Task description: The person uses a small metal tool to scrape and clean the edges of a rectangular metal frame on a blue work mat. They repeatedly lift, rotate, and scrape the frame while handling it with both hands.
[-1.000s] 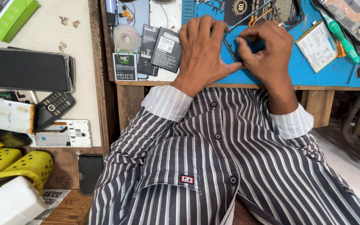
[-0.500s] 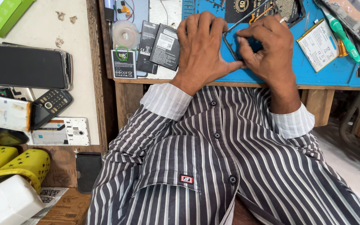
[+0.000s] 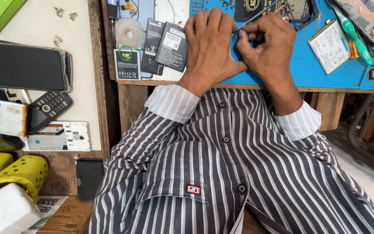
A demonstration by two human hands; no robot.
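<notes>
My left hand (image 3: 211, 45) lies flat, fingers curled over the near edge of the blue work mat (image 3: 321, 71), pressing on something hidden beneath it. My right hand (image 3: 267, 43) is pinched around a thin metal tool (image 3: 256, 18) whose shaft slants up to the right; its tip meets the left fingers. The part being worked on is hidden by both hands. Three black phone batteries (image 3: 163, 45) lie just left of my left hand.
A white battery (image 3: 330, 45) and a green-handled screwdriver (image 3: 353, 32) lie on the mat at right, beside an opened phone (image 3: 371, 15). On the left surface lie a large dark phone (image 3: 22, 65), a keypad phone (image 3: 48, 108), a white phone shell (image 3: 59, 135) and a tape roll (image 3: 129, 31).
Both hands stay together on the mat with small shifts. The right hand's fingers have tightened around the tool and the tool's angle changed slightly.
</notes>
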